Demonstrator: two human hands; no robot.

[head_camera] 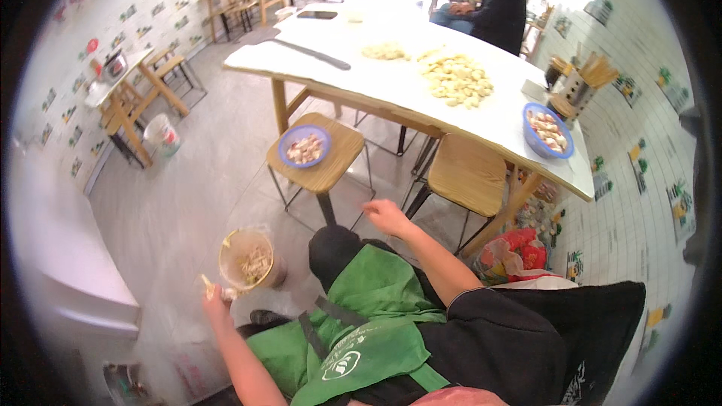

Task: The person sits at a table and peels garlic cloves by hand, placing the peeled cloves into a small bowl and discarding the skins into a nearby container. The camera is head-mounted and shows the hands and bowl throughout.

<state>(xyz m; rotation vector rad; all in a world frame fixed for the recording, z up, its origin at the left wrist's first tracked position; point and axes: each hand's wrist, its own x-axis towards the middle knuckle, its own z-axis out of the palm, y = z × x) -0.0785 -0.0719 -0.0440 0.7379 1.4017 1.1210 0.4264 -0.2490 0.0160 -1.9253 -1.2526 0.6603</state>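
Observation:
My left hand (217, 300) grips a garlic bulb with its stalk (227, 293), just beside the rim of a plastic bucket (275, 270) with peelings and stalk scraps inside. My right hand (384, 215) hovers over my knee, its fingers curled; whether it holds anything is too small to tell. Beyond it, a blue bowl (326, 149) of garlic cloves stands on a wooden stool (345, 141). A second blue bowl (533, 144) with garlic is at the right end of the white table (383, 87). Peeled garlic cloves (457, 79) lie in a pile on the tabletop.
A long dark object (316, 55) and a phone (317, 14) lie on the table. Another stool (468, 175) stands under its edge. Chopsticks in a holder (575, 90) are at the right wall, red bags (519, 254) below. A seated person (499, 11) is behind the table.

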